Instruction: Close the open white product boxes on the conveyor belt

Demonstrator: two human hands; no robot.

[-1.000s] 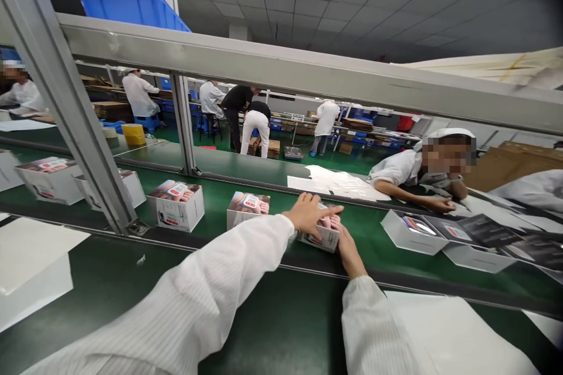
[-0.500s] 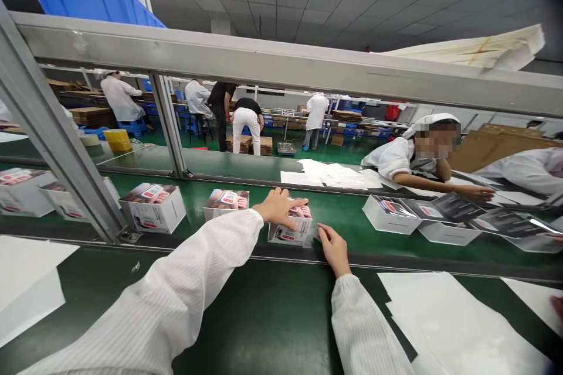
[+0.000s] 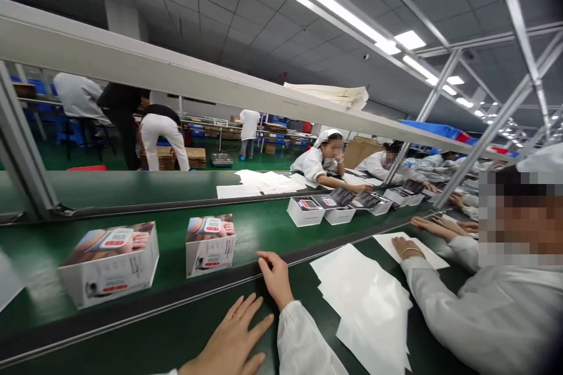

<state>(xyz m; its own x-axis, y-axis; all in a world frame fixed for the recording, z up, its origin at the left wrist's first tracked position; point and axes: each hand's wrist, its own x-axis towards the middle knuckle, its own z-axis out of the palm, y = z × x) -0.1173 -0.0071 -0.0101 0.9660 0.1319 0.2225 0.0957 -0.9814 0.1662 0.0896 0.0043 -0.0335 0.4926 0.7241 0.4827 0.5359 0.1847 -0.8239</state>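
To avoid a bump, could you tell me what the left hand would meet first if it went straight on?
Probably the right hand, near its wrist: the left hand points up and rightward towards it, though depth is hard to judge here.

A: What's sitting just left of the right hand's fingers [image 3: 265,260]?
B: A closed white carton [image 3: 210,255] with a photo printed on top is standing upright on the green belt [image 3: 264,228].
A: Anything beyond it?
B: A matching carton [image 3: 109,266] is sitting farther left, well apart from the fingers.
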